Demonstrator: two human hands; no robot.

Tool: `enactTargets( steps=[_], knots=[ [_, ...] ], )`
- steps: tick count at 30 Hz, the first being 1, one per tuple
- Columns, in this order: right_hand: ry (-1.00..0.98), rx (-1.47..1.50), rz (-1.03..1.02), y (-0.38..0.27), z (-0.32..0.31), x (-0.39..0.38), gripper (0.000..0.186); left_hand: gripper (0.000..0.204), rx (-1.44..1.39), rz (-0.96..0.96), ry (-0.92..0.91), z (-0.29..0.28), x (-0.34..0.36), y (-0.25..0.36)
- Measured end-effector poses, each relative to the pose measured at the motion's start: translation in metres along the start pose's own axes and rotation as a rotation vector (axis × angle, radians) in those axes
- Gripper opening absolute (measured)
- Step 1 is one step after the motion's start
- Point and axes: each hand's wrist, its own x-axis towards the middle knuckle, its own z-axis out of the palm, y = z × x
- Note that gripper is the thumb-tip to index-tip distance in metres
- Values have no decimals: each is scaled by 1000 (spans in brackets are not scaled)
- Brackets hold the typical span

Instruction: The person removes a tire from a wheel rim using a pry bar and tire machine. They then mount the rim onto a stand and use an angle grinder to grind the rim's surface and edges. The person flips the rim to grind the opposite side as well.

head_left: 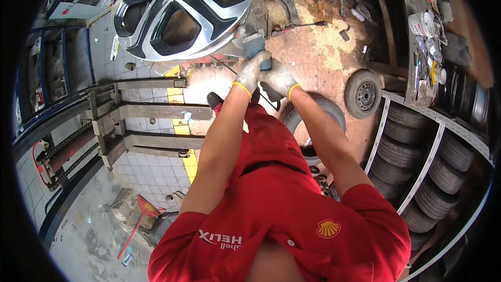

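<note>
My gloved left hand [252, 73] is closed on a blue-and-grey power tool [254, 47], close to the lower right rim of a large black-and-silver alloy wheel [156, 18] that fills the upper left. My gloved right hand [277, 79] also grips the tool, just right of my left hand, with a black part hanging below it. The tool's far end is partly unclear; whether it touches the wheel I cannot tell.
A steel lift frame [151, 112] stands left. A loose tyre [331, 117] lies by my legs, a steel wheel [364, 93] right of it. Stacked tyres [396, 146] fill a rack at lower right, below a cluttered bench [422, 62]. A red broom [148, 206] is at lower left.
</note>
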Motion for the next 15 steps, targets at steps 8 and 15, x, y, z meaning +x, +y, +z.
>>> enactTargets(
  steps=[8,15],
  knots=[
    [-149,-180,-33,-4,42,-19,89,38,-96,18,158,-57,-41,-27],
    [13,-79,-26,24,9,1,89,37,34,60,89,-4,-9,-17]
  ],
)
